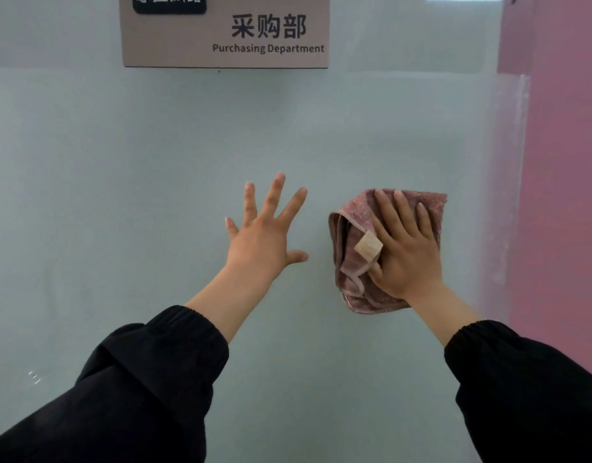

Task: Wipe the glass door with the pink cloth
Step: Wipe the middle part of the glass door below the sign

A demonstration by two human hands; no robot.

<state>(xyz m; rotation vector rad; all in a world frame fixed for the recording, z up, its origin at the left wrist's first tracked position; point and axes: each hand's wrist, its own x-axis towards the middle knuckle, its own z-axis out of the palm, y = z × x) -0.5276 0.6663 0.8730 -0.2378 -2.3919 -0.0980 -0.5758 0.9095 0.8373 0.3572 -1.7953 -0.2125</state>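
Head view: pink cloth (358,259), folded into a thick wad, lies flat against the glass door (154,195), below and to the right of the "Purchasing Department" sign (226,31). Terry-like, soft and light by the look; likely to bunch or slip out of its fold unless held under a broad palm. A pale label tab (368,246) sticks out at the thumb side.

Right hand (406,252) lies on the cloth, fingers extended and slightly fanned, palm pressing it to the pane; not a pinch, more a flat push. Best hold, I judge, is just this, centre of the wad.

Left hand (263,238) is bare, fingers splayed wide, beside the cloth and apart from it; it holds nothing. Whether it touches the glass I cannot tell.

Frosted glass, smooth, probably slick. Pink wall (568,162) borders the door beyond the cloth.
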